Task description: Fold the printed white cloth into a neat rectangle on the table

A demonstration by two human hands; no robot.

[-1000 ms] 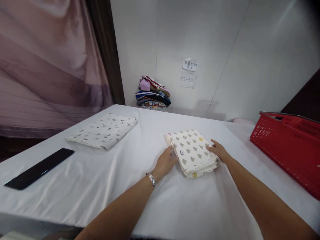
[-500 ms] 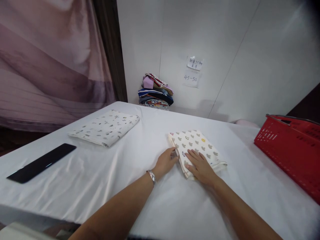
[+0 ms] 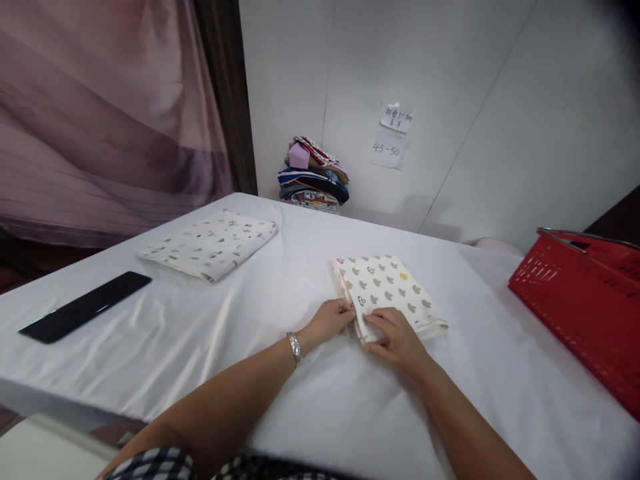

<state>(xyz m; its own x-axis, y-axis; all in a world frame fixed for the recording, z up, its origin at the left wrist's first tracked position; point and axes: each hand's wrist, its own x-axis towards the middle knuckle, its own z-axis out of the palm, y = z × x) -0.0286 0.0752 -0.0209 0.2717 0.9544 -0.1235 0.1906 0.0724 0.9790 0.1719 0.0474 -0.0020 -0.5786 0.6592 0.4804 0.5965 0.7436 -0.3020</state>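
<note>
A folded cream cloth [image 3: 387, 287] printed with grey mouse-head shapes and a few coloured ones lies on the white-covered table in front of me. My left hand [image 3: 331, 320], with a silver bracelet at the wrist, pinches the cloth's left edge between thumb and fingers. At the near edge, my right hand [image 3: 399, 341] has its bent fingers on top of the cloth and its thumb at the near corner, gripping it there. Farther left rests a second folded white cloth [image 3: 213, 243] with small grey leaf-like prints, untouched by either hand.
A black flat slab [image 3: 87, 307] lies at the table's left. The red plastic basket [image 3: 580, 307] stands at the right edge. Behind the table rises a stack of folded fabrics [image 3: 314, 177] against the wall. Paper signs [image 3: 387, 150] hang on that wall, and a pinkish curtain [image 3: 110, 120] hangs left.
My right hand has gone from lying flat on the cloth to bent fingers gripping its near edge. My left hand has closed on the left edge. The view has shifted slightly.
</note>
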